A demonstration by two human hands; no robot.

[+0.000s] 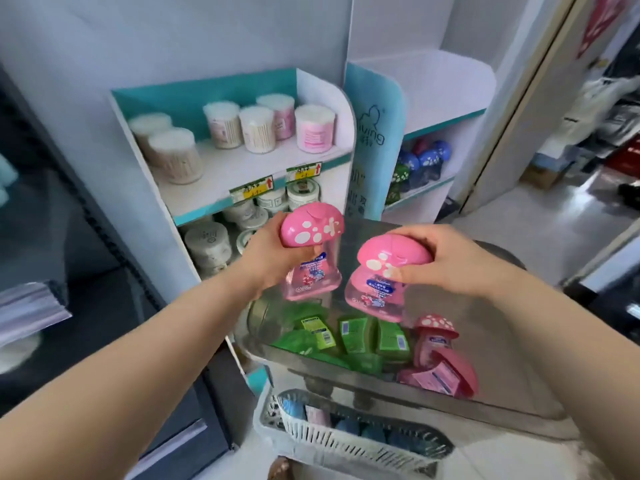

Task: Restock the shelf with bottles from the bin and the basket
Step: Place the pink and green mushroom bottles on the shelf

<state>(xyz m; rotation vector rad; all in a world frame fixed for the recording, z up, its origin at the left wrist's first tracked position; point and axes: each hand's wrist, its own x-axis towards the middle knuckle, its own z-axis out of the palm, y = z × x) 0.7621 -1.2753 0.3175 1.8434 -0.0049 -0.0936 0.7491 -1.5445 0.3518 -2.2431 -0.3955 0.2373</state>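
The person holds two pink bottles with spotted mushroom-shaped caps above the metal bin [450, 403], one in each hand. The left hand [273, 252] is curled under the cap of the left pink bottle [308, 230], with its fingers wrapped round the neck, and the bottle hangs roughly upright over the bin's far left corner. The right hand [443, 261] grips the right pink bottle [374, 292] from above by its cap, thumb on the near side and fingers over the top, and that bottle tilts with its base toward the bin's middle. The two bottles are near each other but apart. Inside the bin, green bottles [353, 336] lie flat across the left and middle of the floor, and more pink mushroom bottles [440, 368] are heaped in the near right corner, one standing and the others lying. Just in front of the bin's near wall and lower down sits a white slotted basket [346, 441] holding blue bottles [374, 433]. Behind the left hand stands a white and teal shelf [221, 174]; its upper board carries cotton swab tubs [258, 128], its front edge bears price tags [251, 190], and white jars [207, 242] fill the board below. To the right, a second shelf unit [436, 109] holds blue mushroom bottles [427, 159] on its lower board.
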